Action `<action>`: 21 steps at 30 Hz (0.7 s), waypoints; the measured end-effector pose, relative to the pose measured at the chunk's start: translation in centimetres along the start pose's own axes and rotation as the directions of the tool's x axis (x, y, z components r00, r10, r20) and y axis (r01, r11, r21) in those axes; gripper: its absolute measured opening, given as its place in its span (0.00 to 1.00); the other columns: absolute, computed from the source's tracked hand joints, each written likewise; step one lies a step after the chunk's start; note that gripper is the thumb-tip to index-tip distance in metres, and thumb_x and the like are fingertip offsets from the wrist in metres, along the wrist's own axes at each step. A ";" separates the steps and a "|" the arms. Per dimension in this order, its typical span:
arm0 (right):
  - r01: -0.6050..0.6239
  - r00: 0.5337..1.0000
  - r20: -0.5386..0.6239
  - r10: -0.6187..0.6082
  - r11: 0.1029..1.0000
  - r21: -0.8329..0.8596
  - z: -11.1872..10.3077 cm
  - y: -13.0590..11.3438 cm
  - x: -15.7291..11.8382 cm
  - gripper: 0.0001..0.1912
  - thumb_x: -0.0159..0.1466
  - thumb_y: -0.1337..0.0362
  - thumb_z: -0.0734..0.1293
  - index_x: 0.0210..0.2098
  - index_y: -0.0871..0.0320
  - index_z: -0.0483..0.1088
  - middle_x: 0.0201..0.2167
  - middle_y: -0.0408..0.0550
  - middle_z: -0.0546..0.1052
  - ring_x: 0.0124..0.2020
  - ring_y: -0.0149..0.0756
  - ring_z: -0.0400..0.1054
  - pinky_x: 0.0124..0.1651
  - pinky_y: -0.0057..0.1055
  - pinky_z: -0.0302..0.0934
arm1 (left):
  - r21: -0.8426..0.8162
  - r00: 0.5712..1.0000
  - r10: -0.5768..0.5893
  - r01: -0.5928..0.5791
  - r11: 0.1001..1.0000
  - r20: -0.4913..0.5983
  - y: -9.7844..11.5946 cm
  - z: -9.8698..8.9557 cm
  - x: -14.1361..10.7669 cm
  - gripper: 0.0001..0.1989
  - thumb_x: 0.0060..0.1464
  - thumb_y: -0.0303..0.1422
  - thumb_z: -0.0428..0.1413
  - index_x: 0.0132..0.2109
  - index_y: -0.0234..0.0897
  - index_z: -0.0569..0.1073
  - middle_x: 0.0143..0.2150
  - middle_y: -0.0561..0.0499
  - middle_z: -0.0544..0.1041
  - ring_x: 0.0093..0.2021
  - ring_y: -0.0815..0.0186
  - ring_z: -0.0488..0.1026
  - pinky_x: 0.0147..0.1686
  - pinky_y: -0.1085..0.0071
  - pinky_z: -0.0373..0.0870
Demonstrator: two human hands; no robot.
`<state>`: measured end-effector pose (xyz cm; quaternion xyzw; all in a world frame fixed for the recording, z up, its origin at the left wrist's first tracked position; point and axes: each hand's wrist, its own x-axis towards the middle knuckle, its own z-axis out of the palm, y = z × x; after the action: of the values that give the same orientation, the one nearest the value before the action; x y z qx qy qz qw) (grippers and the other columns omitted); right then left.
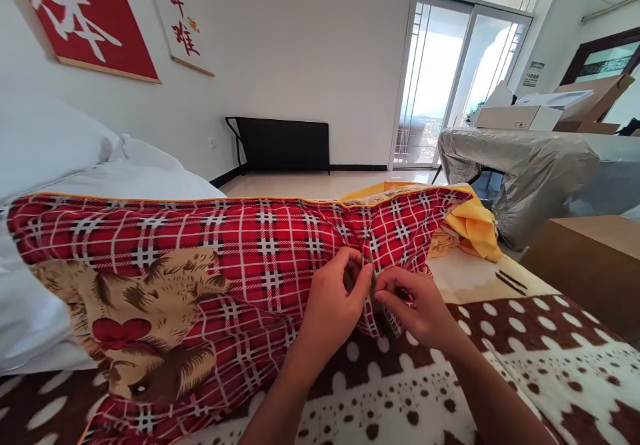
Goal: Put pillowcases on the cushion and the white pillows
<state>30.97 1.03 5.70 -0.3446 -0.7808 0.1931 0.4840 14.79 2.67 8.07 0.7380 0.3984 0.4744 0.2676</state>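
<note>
In the head view, with clock directions taken from its middle, two bare hands meet over one red plaid cloth (pixel 270 248) bearing one bear print (pixel 150 292). The left hand (pixel 333 292), at six o'clock, and the right hand (pixel 417 305), at four, pinch one narrow green strip (pixel 372 278), which points roughly twelve to six. The cloth's long axis runs nine to three, its narrower end pointing to three, beside one yellow cloth (pixel 473 228). One spotted blanket (pixel 430 392) spreads at five; two wall scrolls (pixel 107 25) hang around ten.
</note>
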 end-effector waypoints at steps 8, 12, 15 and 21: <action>-0.074 0.982 -0.168 0.085 0.995 0.070 0.3 0.7 -0.2 0.06 0.65 0.62 0.62 0.33 0.58 0.67 0.25 0.42 0.69 0.24 0.28 0.61 0.27 0.24 0.57 | 0.343 0.981 -0.041 -0.028 0.939 0.192 1.8 -0.1 -1.2 0.04 0.56 0.31 0.47 0.32 0.39 0.60 0.30 0.53 0.68 0.28 0.66 0.65 0.27 0.70 0.57; -0.052 0.976 -0.205 0.073 0.993 0.110 0.2 0.6 -0.1 0.06 0.66 0.63 0.62 0.33 0.57 0.66 0.23 0.41 0.67 0.24 0.27 0.61 0.28 0.24 0.58 | 0.512 0.987 0.008 -0.089 0.854 0.158 1.2 1.6 -1.3 0.06 0.54 0.32 0.50 0.39 0.39 0.60 0.33 0.51 0.70 0.30 0.62 0.70 0.25 0.70 0.57; -0.028 0.968 -0.246 0.051 0.995 0.096 0.0 0.5 -0.1 0.05 0.66 0.64 0.62 0.33 0.57 0.66 0.24 0.41 0.67 0.25 0.27 0.61 0.28 0.23 0.58 | 0.585 0.988 0.106 -0.154 0.796 0.117 0.8 2.5 -1.5 0.05 0.56 0.30 0.49 0.38 0.39 0.58 0.34 0.51 0.70 0.32 0.60 0.73 0.24 0.70 0.56; -0.047 0.953 -0.292 0.078 0.993 0.112 0.1 0.6 0.1 0.06 0.66 0.63 0.63 0.33 0.58 0.67 0.23 0.40 0.67 0.24 0.27 0.61 0.27 0.24 0.58 | 0.570 0.976 0.180 -0.217 0.792 0.122 0.8 2.5 -1.8 0.08 0.52 0.24 0.46 0.39 0.40 0.57 0.32 0.51 0.71 0.31 0.61 0.73 0.22 0.71 0.57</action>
<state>31.04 1.47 5.34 -0.3684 -0.6775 0.1947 0.6061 16.89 0.69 6.78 0.8361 0.4359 0.3330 -0.0095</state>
